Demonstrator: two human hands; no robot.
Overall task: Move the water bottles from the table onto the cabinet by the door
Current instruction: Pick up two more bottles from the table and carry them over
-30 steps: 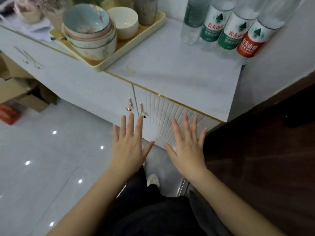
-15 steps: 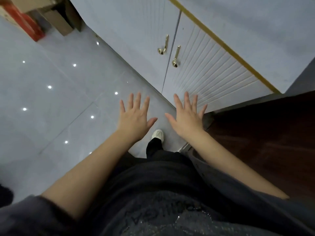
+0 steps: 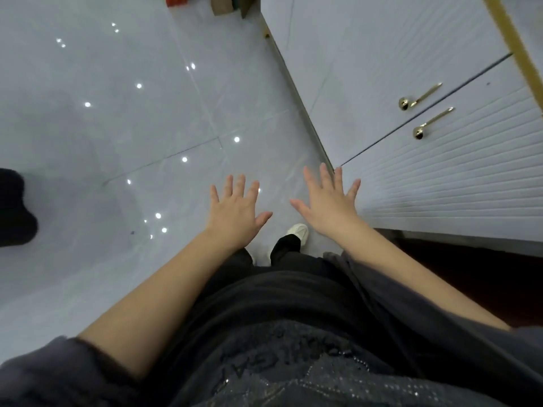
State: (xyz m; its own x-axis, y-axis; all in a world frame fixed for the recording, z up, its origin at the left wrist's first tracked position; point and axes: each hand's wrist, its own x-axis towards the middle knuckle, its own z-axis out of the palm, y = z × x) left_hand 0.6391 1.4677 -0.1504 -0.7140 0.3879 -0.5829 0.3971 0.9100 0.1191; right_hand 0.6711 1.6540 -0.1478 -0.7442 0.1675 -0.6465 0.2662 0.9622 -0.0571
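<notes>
Facing down beside the cabinet (image 3: 426, 177), whose two doors are closed, the view holds no bottles. Left hand (image 3: 235, 212) and right hand (image 3: 329, 207) hover palms-down, fingers spread, grasping nothing, above the floor (image 3: 117, 127) and a shoe (image 3: 298, 232).

I hold both arms stretched forward and down, forearms bare, sleeves pushed up. My left hand (image 3: 235, 210) and right hand (image 3: 330, 205) are flat, palms down, fingers spread, empty, side by side without touching.
</notes>
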